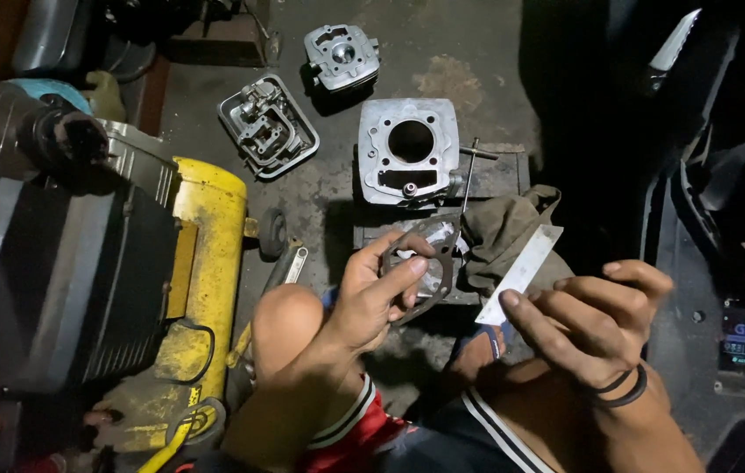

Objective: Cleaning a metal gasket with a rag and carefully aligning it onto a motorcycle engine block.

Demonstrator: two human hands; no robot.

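Two hands are working low over a stained, dark concrete floor [442, 52] in a dim workshop. The left hand [372, 293] is pinching a thin dark gasket [432, 263], fingers [407, 271] closed on its near edge, holding it up just in front of the person's bare knee [289, 315]. The right hand [596, 315] is gripping a pale flat blade [523, 271] between thumb and fingertips, angling it up toward the gasket, the two close but not touching. Behind the gasket, a grey cylinder block [407, 149] is sitting on a small dark block, with a T-handle tool [470, 171] leaning at its right edge and an olive rag [508, 232] bunched beside it. Farther back on the floor, a cylinder head [342, 57] and a ribbed metal cover [267, 127] are lying well apart. A yellow air tank [201, 263] is filling the left side next to a black housing [66, 280]. Dark bodywork is looming along the right edge.
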